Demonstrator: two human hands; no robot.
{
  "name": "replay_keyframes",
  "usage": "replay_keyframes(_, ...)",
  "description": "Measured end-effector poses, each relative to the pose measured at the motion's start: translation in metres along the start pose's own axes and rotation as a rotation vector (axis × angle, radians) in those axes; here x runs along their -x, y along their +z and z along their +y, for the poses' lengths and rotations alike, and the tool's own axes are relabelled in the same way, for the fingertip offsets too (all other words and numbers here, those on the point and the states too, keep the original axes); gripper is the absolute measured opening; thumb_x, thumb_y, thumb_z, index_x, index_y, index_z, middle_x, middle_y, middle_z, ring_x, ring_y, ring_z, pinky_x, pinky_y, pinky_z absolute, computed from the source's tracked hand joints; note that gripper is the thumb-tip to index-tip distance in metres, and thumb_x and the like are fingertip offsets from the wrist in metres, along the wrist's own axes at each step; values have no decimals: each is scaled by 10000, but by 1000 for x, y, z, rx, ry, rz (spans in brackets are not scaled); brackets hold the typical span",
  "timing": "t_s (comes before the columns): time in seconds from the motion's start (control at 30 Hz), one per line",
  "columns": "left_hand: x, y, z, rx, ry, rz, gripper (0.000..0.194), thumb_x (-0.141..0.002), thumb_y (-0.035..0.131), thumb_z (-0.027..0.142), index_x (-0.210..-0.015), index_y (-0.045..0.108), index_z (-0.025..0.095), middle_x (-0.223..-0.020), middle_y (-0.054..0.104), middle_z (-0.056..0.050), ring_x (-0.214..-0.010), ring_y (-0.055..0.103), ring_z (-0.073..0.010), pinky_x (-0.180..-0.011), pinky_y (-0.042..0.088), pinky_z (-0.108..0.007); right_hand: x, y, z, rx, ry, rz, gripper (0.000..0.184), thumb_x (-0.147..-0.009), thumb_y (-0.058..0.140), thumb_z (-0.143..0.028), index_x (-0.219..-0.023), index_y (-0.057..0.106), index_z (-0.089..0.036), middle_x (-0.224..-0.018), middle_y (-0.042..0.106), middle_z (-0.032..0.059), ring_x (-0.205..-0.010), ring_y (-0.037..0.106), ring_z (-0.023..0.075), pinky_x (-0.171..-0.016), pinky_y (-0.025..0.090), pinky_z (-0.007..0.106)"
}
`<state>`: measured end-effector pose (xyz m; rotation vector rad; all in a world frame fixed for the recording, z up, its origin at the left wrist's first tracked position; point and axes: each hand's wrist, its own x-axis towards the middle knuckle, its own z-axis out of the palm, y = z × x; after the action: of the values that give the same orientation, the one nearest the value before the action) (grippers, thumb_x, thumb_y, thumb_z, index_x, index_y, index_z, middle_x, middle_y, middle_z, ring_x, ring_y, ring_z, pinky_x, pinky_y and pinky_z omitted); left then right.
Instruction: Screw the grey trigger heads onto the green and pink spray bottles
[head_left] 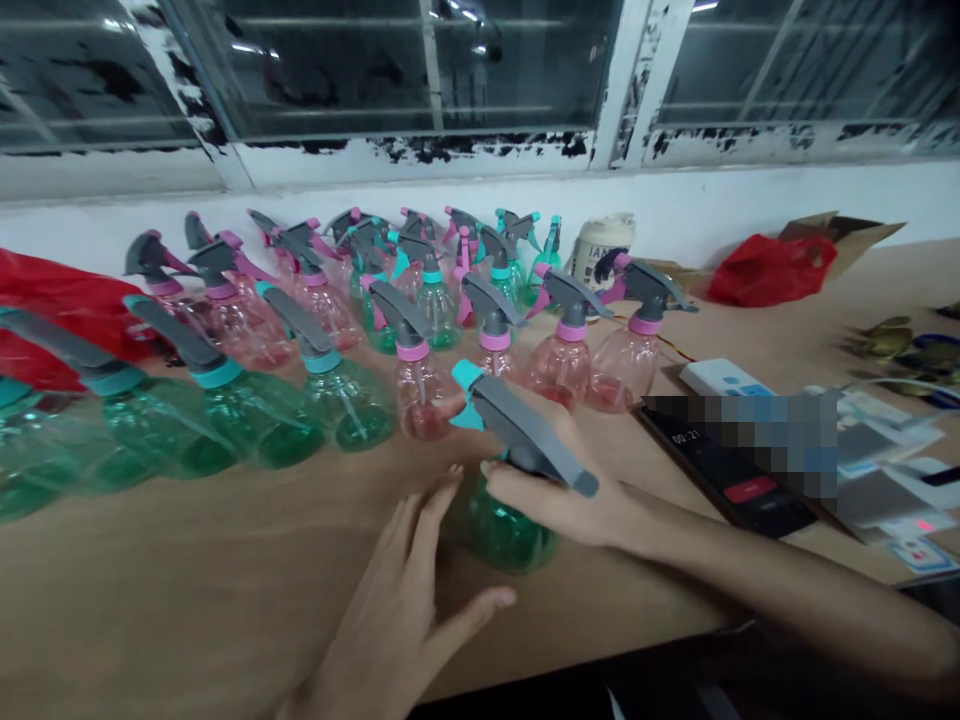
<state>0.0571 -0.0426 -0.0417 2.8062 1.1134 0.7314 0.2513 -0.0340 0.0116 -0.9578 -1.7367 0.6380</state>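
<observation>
A green spray bottle [514,530] with a grey and teal trigger head stands near the front edge of the table. My right hand [551,490] is wrapped round its neck, just under the spray head, and hides the collar. To the left of the bottle, my left hand [405,590] is open, fingers spread and thumb pointing toward the bottle's base, with a small gap between. Right behind the held bottle is a pink spray bottle [424,395] with a grey and pink head.
Several green spray bottles [349,405] line the left, with pink ones [559,365] across the middle and more behind. A phone [720,465] lies at the right. Red bags [772,270] and a white cup [600,250] sit by the wall.
</observation>
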Motion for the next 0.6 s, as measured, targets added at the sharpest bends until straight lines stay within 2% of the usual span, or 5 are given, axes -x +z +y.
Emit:
replay_keyframes(0.13,16,6,-21,-137,88,-12,845,-840,581,529,-1504,167,211,-1402,494,-142,-1217,514,-350,-909,491,-483,0,-7,5,13,4,50,283,-688,527,-125,-924,612,-256,-858,611,-21,-769,599,157,-755,500,318)
replay_keyframes(0.27,32,18,-35,-204,91,-61,791,-858,556,543,-1494,231,203,-1488,382,-144,-1287,443,-359,-957,459,-509,-1,-10,6,54,26,45,322,-679,498,-122,-937,622,-270,-805,593,-30,-708,580,154,-712,501,315)
replay_keyframes(0.4,34,23,-36,-190,100,-86,725,-875,544,515,-1478,279,212,-1521,322,-129,-1335,379,-354,-995,428,-512,-4,-7,5,37,24,35,326,-693,500,-123,-955,627,-271,-885,630,-21,-822,609,163,-781,503,310)
replay_keyframes(0.53,32,19,-36,-233,154,-64,770,-874,530,522,-1498,229,186,-1511,330,-152,-1320,405,-349,-984,444,-497,-7,-3,5,31,54,28,286,-739,528,-114,-958,640,-260,-783,593,-29,-655,569,132,-684,502,282)
replay_keyframes(0.6,31,17,-39,-234,193,-70,783,-864,545,529,-1491,254,161,-1496,354,-165,-1315,412,-352,-986,446,-482,-8,-1,6,35,58,33,226,-772,551,-127,-934,644,-254,-709,544,-41,-602,536,123,-647,487,277)
